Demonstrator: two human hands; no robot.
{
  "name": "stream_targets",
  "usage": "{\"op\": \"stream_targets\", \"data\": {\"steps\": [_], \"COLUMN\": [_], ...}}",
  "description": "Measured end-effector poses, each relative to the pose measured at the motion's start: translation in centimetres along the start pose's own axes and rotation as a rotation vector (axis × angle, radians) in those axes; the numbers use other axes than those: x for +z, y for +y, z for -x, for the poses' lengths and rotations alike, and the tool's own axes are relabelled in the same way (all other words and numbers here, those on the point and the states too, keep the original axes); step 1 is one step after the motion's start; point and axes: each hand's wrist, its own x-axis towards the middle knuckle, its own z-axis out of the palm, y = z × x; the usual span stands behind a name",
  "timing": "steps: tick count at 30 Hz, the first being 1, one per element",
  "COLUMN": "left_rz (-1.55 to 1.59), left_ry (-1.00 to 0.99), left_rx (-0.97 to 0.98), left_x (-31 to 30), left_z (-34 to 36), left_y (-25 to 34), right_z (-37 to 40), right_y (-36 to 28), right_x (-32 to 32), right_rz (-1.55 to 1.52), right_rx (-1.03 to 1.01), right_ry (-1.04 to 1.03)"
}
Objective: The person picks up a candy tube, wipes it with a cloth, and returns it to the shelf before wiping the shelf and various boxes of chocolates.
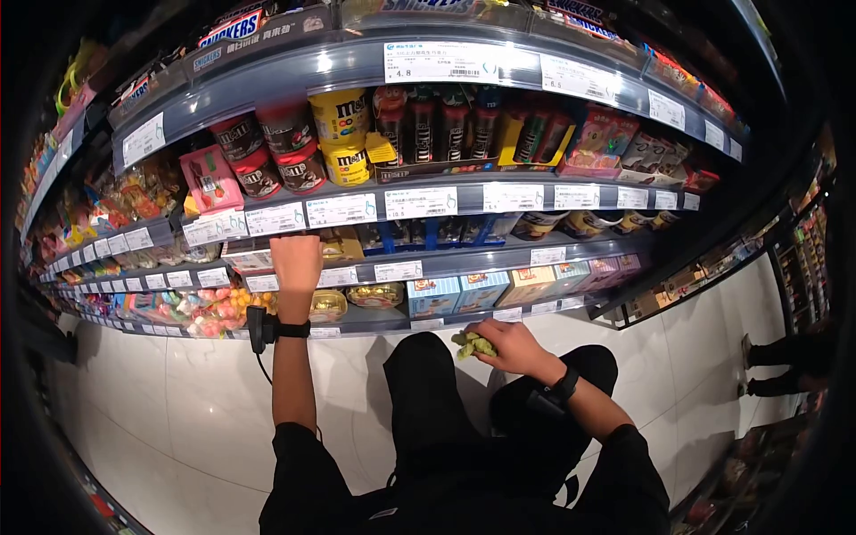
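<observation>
My left hand (297,260) reaches into the gap below the middle shelf's price strip, back of the hand up. Its fingers are bent out of sight, so I cannot tell what they hold. Just left of it a pale box (247,256) shows, with gold packages (341,242) on the right. Over my right knee, my right hand (517,346) is closed around a crumpled yellow-green cloth (474,345), which sticks out past the fingers. Light blue boxes (484,292) stand on the bottom shelf, beyond that hand.
M&M's tubs (339,116) and tubes line the shelf above, with price labels (421,201) along its edge. Gold-wrapped packs (374,294) sit on the bottom shelf. My bent knees (423,366) are close to the shelves. Another person's legs (785,366) are at right.
</observation>
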Motion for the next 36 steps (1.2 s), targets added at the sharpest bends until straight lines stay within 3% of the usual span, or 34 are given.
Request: {"op": "stream_targets", "data": {"steps": [2, 3, 5, 9, 11, 27, 29, 32, 36], "left_rz": [-0.058, -0.058, 0.042, 0.064, 0.127, 0.028, -0.019, 0.093, 0.077], "left_ry": [0.329, 0.329, 0.005, 0.038, 0.271, 0.175, 0.338, 0.167, 0.253], "left_rx": [0.152, 0.156, 0.013, 0.024, 0.037, 0.158, 0.254, 0.149, 0.129], "left_x": [2.0, 1.7, 1.0, 0.3, 0.2, 2.7, 3.4, 1.2, 2.0], "left_z": [-0.7, -0.8, -1.1, -1.1, -0.7, -1.2, -1.4, -0.8, -0.5], "left_y": [-1.3, -1.3, -1.3, -1.6, -1.6, -3.1, -2.9, -2.4, -1.7], "right_z": [0.0, 0.0, -0.1, -0.2, -0.3, -0.9, -1.0, -1.2, -1.3], "right_y": [0.0, 0.0, 0.1, 0.1, 0.0, -0.3, -0.4, -1.0, -1.3], "right_x": [0.4, 0.6, 0.7, 0.8, 0.8, 0.9, 0.9, 0.9, 1.1], "right_rz": [0.005, 0.000, 0.007, 0.015, 0.024, 0.057, 0.062, 0.063, 0.066], "right_rx": [-0.052, -0.045, -0.051, -0.053, -0.058, -0.092, -0.097, -0.103, -0.091], "right_ry": [-0.079, -0.091, -0.080, -0.066, -0.062, -0.019, -0.025, -0.044, -0.049]}}
